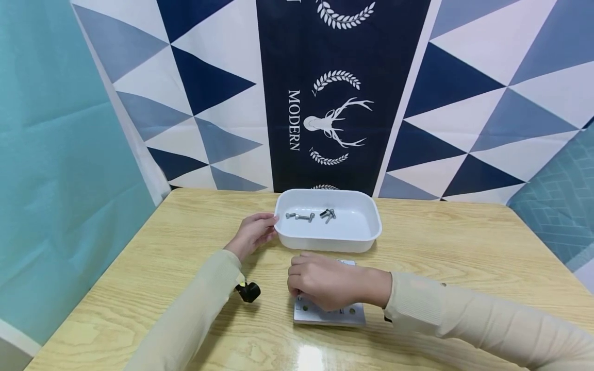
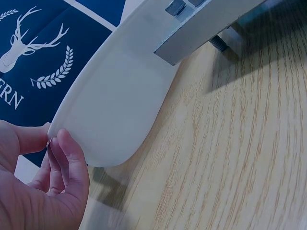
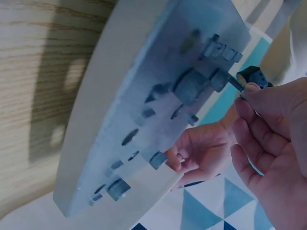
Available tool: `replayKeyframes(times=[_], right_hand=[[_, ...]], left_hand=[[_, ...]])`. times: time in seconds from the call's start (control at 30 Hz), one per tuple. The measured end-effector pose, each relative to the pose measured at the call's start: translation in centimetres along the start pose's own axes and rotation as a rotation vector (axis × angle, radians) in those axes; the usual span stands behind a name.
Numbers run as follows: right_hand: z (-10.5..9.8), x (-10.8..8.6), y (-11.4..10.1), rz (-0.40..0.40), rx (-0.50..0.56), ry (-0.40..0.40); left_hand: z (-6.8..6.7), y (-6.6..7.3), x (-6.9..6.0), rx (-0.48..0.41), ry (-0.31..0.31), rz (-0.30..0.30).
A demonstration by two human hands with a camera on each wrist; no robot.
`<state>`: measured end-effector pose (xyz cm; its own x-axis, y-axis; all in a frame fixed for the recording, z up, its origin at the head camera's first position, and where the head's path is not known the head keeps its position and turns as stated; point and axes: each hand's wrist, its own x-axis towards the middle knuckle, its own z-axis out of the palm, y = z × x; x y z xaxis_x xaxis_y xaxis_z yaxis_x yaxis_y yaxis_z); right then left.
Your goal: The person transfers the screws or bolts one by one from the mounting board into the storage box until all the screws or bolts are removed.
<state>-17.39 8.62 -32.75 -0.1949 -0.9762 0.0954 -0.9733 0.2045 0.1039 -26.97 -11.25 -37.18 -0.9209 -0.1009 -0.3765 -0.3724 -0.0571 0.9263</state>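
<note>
My left hand (image 1: 254,233) pinches the left end of a white plastic tray (image 1: 325,245) between thumb and fingers; the left wrist view shows its fingertips at the tray's rim (image 2: 72,103). In front of the tray, my right hand (image 1: 320,281) is over a silver metal plate (image 1: 329,317) with holes. Close up, the right hand (image 3: 273,129) pinches a bolt (image 3: 235,82) by its threaded end, its head towards the plate. I cannot tell whether that head touches the plate. Several other bolts (image 3: 118,189) sit in the plate, and a threaded end (image 2: 218,43) sticks out beneath it.
Several loose screws (image 1: 303,217) lie in the tray, towards its left and middle. The wooden table (image 1: 445,242) reaches back to a patterned cloth (image 1: 223,93). A black wrist device (image 1: 248,291) juts from under the left sleeve.
</note>
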Motion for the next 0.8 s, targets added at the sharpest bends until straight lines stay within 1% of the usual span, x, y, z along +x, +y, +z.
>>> replayKeyframes(times=[0.2,0.47,0.73,0.8], right_hand=[[-0.6,0.0,-0.1,0.008,0.004,-0.005],[-1.3,0.0,0.0,0.032,0.034,-0.015],[-1.5,-0.3,0.8,-0.001,0.023,0.033],[-1.7,-0.3,1.0,0.010,0.021,0.028]], left_hand=[[-0.1,-0.1,-0.1,0.005,0.009,-0.009],[-0.1,-0.1,-0.2,0.006,0.000,0.004],[0.0,0.1,-0.2,0.008,0.002,-0.006],[0.0,0.2,-0.1,0.007,0.002,-0.006]])
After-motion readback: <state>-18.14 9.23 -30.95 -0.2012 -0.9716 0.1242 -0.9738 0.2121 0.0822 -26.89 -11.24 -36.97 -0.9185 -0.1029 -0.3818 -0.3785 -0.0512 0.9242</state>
